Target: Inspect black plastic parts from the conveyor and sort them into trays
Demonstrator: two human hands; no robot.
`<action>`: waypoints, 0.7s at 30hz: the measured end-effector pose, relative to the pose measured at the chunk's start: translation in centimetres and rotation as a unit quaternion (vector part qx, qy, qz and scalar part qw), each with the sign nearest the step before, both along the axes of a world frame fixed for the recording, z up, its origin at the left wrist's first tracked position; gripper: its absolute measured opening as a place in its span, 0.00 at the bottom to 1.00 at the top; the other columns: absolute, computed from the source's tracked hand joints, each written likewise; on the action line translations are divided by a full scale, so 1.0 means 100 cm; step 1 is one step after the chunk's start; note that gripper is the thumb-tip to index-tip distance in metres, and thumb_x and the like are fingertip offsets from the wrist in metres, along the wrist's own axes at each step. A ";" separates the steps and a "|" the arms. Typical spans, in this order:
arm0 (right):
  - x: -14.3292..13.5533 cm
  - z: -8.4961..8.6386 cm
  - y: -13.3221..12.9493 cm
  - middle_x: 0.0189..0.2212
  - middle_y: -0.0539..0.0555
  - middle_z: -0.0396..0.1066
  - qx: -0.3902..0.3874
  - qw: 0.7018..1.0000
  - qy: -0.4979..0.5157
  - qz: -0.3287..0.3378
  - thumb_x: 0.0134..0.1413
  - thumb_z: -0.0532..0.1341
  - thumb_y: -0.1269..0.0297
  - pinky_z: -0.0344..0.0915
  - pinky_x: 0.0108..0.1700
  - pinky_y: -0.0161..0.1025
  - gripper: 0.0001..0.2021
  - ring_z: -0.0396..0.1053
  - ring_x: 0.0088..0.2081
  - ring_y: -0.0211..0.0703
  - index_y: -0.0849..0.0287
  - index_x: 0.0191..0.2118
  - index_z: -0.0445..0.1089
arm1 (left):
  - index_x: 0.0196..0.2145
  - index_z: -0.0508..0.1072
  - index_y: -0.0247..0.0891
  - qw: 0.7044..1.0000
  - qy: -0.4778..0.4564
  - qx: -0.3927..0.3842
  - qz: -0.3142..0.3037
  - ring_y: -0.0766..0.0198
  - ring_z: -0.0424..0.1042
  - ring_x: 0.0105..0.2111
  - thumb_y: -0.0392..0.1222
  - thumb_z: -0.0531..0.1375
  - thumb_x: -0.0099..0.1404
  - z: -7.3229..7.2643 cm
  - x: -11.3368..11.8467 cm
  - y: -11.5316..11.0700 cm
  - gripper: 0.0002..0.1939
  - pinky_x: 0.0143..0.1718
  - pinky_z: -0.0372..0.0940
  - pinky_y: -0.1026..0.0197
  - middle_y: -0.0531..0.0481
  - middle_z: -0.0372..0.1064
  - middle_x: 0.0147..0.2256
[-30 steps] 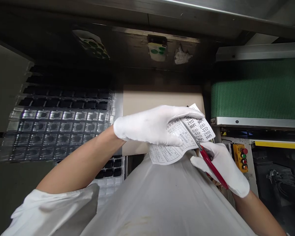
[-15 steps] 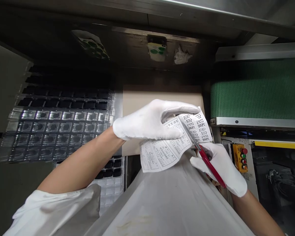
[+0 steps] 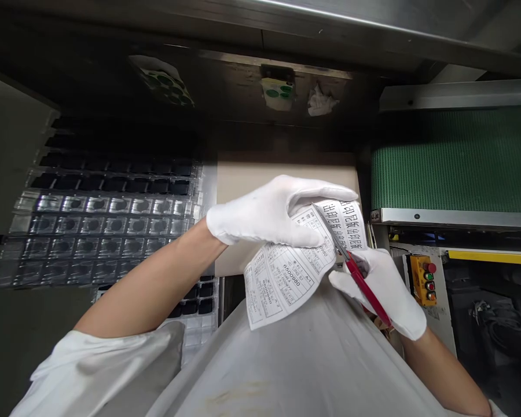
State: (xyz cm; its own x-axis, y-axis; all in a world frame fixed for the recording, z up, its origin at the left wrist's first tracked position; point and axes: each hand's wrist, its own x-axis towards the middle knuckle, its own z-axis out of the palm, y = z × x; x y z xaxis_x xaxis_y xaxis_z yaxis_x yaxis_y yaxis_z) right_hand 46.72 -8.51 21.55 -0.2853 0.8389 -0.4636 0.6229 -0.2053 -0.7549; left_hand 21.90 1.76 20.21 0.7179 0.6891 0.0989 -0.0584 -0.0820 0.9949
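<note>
White gloves cover both hands. My left hand (image 3: 278, 214) grips a printed label sheet (image 3: 282, 278) between thumb and fingers; its lower part hangs down and curls in front of my apron. My right hand (image 3: 386, 289) is closed around red-handled scissors (image 3: 367, 289). The metal blades lie along the paper, between the form-like labels and a strip with large black characters (image 3: 351, 226). I cannot tell how far the cut reaches. Behind my left hand lies a beige board or sheet (image 3: 286, 168).
Clear plastic trays (image 3: 99, 226), some pockets holding black pieces, spread across the left. A green conveyor belt (image 3: 455, 162) runs at the right, above a yellow button box (image 3: 423, 281). Sheets with green round stickers (image 3: 278, 92) and crumpled white paper (image 3: 321, 101) lie at the back.
The hanging label part has swung lower and spread out more. My left hand has shifted slightly right, while my right hand with the scissors has moved slightly left.
</note>
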 end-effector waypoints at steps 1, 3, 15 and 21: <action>0.000 -0.001 0.000 0.22 0.47 0.47 0.008 1.000 0.002 0.000 0.54 0.65 0.62 0.46 0.27 0.35 0.23 0.44 0.26 0.35 0.58 0.24 0.47 | 0.65 0.74 0.40 1.000 0.003 0.001 -0.003 0.49 0.73 0.61 0.36 0.73 0.60 0.000 0.000 0.001 0.35 0.65 0.67 0.48 0.41 0.71 0.61; 0.000 -0.003 0.000 0.22 0.47 0.48 0.014 1.000 0.004 -0.002 0.54 0.65 0.62 0.47 0.27 0.35 0.22 0.45 0.27 0.35 0.58 0.24 0.48 | 0.65 0.74 0.40 1.000 0.012 -0.002 -0.008 0.48 0.73 0.61 0.36 0.73 0.60 0.001 0.000 0.001 0.36 0.66 0.67 0.47 0.41 0.71 0.62; 0.028 -0.011 -0.015 0.25 0.46 0.54 -0.100 0.995 0.001 0.001 0.56 0.65 0.61 0.54 0.33 0.35 0.09 0.51 0.29 0.37 0.59 0.37 0.67 | 0.69 0.67 0.35 0.987 -0.022 -0.082 0.140 0.44 0.71 0.62 0.44 0.76 0.59 -0.005 -0.015 0.000 0.45 0.61 0.72 0.52 0.36 0.68 0.64; 0.043 -0.028 -0.015 0.24 0.46 0.54 -0.091 0.987 0.069 -0.115 0.59 0.64 0.53 0.56 0.30 0.36 0.22 0.50 0.26 0.37 0.61 0.54 0.72 | 0.65 0.71 0.37 0.880 -0.024 0.218 0.422 0.46 0.65 0.67 0.43 0.76 0.59 0.064 -0.027 0.030 0.38 0.71 0.63 0.50 0.44 0.67 0.65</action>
